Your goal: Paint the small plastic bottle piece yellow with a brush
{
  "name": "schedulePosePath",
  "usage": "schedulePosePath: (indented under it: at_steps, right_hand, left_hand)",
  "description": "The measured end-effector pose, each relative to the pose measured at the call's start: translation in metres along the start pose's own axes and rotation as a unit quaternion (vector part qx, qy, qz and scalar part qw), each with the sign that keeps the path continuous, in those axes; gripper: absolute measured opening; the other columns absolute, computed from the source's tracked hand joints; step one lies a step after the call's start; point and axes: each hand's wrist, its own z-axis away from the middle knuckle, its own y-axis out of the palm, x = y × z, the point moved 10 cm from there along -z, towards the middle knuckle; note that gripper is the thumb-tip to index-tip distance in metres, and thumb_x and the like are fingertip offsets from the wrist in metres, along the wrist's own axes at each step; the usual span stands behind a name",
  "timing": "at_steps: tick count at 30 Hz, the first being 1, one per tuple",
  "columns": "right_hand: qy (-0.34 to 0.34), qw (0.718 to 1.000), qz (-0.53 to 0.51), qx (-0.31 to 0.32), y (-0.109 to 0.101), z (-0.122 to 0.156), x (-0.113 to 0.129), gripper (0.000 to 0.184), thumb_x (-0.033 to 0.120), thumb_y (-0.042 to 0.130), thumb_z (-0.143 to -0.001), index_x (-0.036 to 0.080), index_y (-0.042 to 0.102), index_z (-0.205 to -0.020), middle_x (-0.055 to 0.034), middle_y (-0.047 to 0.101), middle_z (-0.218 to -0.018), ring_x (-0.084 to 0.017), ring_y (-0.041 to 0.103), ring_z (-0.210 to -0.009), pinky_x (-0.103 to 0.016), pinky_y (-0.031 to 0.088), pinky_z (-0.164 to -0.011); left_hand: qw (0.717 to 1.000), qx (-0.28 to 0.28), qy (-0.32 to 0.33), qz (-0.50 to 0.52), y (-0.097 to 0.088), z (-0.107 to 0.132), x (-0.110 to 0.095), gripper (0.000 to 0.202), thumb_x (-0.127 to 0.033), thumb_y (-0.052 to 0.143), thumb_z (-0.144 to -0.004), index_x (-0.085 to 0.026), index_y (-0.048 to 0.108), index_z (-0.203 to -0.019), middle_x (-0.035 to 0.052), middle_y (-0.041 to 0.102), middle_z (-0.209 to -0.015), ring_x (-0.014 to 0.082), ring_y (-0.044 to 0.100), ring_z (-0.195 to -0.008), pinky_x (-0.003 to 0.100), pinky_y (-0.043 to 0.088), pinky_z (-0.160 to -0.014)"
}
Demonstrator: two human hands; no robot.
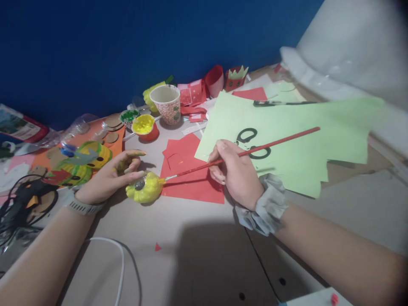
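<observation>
My right hand (234,172) is closed around a long red paintbrush (255,149), whose tip touches a small yellow-painted lump (145,188) on the table. My left hand (111,176), fingers stretched and smeared with yellow paint, steadies that lump from the left with its fingertips. A grey scrunchie sits on my right wrist, a watch band on my left. Under the brush lies a red paper sheet (191,178).
A large light-green paper (296,140) lies right with black scissors (253,142) on it. A patterned paper cup (166,103), a dish of yellow paint (144,125), a green paint dish (129,115), red paper scraps, painted craft pieces (83,163) and cables sit around.
</observation>
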Motion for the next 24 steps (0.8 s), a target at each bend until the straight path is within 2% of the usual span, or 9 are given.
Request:
schedulePosePath:
  at_steps: [2,6,9,12,14,17,20,24]
  right_hand:
    - [-0.001,1.0,-0.008,0.008,0.002,0.0,0.0,0.029,0.033,0.039,-0.093,0.021,0.047,-0.067,0.0084,0.037,-0.04,-0.005,0.03,-0.033,-0.017,0.026,-0.034]
    - [0.039,0.998,0.041,0.021,0.004,0.0,-0.007,0.03,0.032,0.04,-0.093,0.02,0.046,-0.066,0.0081,0.038,-0.039,-0.004,0.031,-0.033,-0.017,0.026,-0.035]
    - [0.006,1.0,0.008,0.009,0.003,0.0,0.0,0.03,0.031,0.04,-0.093,0.02,0.046,-0.066,0.0084,0.037,-0.039,-0.004,0.029,-0.033,-0.016,0.023,-0.034]
    - [-0.025,0.998,-0.047,0.014,0.004,0.0,0.006,0.03,0.034,0.042,-0.093,0.02,0.048,-0.067,0.0085,0.038,-0.041,-0.004,0.03,-0.033,-0.017,0.027,-0.034]
    - [-0.01,0.999,-0.041,0.025,0.006,0.001,0.003,0.03,0.035,0.042,-0.093,0.02,0.048,-0.068,0.0081,0.04,-0.042,-0.005,0.033,-0.034,-0.017,0.03,-0.035]
    - [0.027,0.999,0.009,0.014,0.003,0.001,-0.005,0.03,0.033,0.041,-0.093,0.02,0.047,-0.067,0.008,0.039,-0.041,-0.005,0.032,-0.034,-0.016,0.027,-0.034]
    - [0.009,1.0,-0.004,-0.006,-0.002,0.0,-0.002,0.029,0.033,0.041,-0.093,0.02,0.047,-0.067,0.0085,0.038,-0.04,-0.004,0.03,-0.033,-0.016,0.026,-0.034]
    - [-0.01,0.999,-0.039,0.02,0.005,0.0,0.002,0.029,0.035,0.043,-0.092,0.02,0.049,-0.069,0.0075,0.043,-0.043,-0.006,0.036,-0.035,-0.018,0.034,-0.036]
  left_hand:
    - [1.0,-0.003,0.002,-0.004,-0.002,0.0,0.001,0.035,-0.03,0.068,-0.081,-0.027,0.056,-0.114,-0.0041,0.041,-0.075,0.0056,0.047,-0.069,0.012,0.045,-0.065]
    - [1.0,0.0,0.003,0.0,-0.002,-0.002,0.003,0.036,-0.029,0.067,-0.081,-0.028,0.055,-0.115,-0.0042,0.041,-0.076,0.0054,0.047,-0.067,0.013,0.046,-0.063]
    - [1.0,-0.001,-0.007,0.007,-0.001,-0.002,0.004,0.035,-0.031,0.068,-0.081,-0.027,0.055,-0.113,-0.0037,0.042,-0.076,0.0071,0.052,-0.073,0.015,0.047,-0.068]
    - [1.0,-0.002,-0.012,0.018,0.0,-0.002,0.002,0.034,-0.029,0.069,-0.08,-0.027,0.057,-0.112,-0.0039,0.042,-0.075,0.0078,0.054,-0.077,0.014,0.047,-0.07]
    - [1.0,0.0,-0.011,0.023,0.0,-0.002,0.001,0.035,-0.026,0.069,-0.08,-0.026,0.057,-0.112,-0.0042,0.042,-0.075,0.0071,0.052,-0.074,0.013,0.046,-0.067]
    - [1.0,0.004,-0.004,0.028,0.001,-0.001,-0.001,0.035,-0.025,0.068,-0.08,-0.025,0.056,-0.113,-0.0051,0.04,-0.073,0.0053,0.047,-0.066,0.012,0.043,-0.061]
    - [1.0,0.005,-0.005,0.028,0.002,-0.002,-0.001,0.033,-0.025,0.068,-0.081,-0.026,0.057,-0.111,-0.0059,0.04,-0.072,0.0045,0.044,-0.064,0.011,0.041,-0.061]
    - [0.999,0.016,-0.004,0.031,0.004,-0.002,0.0,0.034,-0.027,0.067,-0.082,-0.027,0.055,-0.113,-0.006,0.039,-0.074,0.0039,0.042,-0.063,0.01,0.04,-0.058]
